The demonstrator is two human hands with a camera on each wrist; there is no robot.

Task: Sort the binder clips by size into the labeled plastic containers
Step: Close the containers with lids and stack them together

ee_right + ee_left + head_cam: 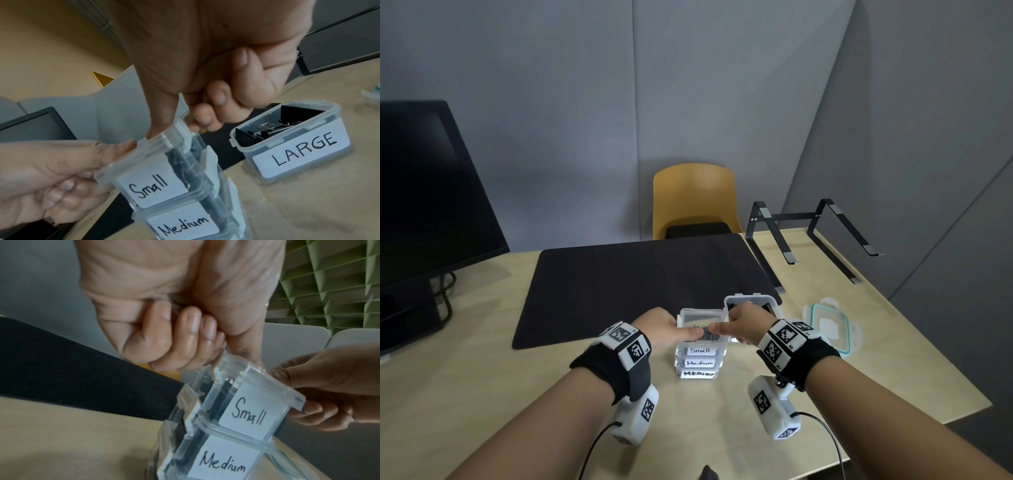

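Note:
Three clear lidded containers stand stacked near the table's front. The top one is labeled Small (700, 350) (252, 410) (152, 185), with two labeled Medium (700, 363) (224, 464) (185, 225) beneath it; dark clips show through their walls. My left hand (674, 330) (174, 337) (51, 170) grips the Small container's left lid edge, thumb on top and fingers curled at the side. My right hand (732, 325) (216, 81) (329, 394) grips its right edge the same way. An open container labeled LARGE (753, 301) (298, 152) holds big black binder clips (267, 129) behind my right hand.
A loose lid with a teal seal (828, 325) lies right of the LARGE container. A black mat (640, 281) covers the table's middle. A monitor (424, 205) stands far left, a black laptop stand (815, 236) far right, and a yellow chair (695, 202) beyond the table.

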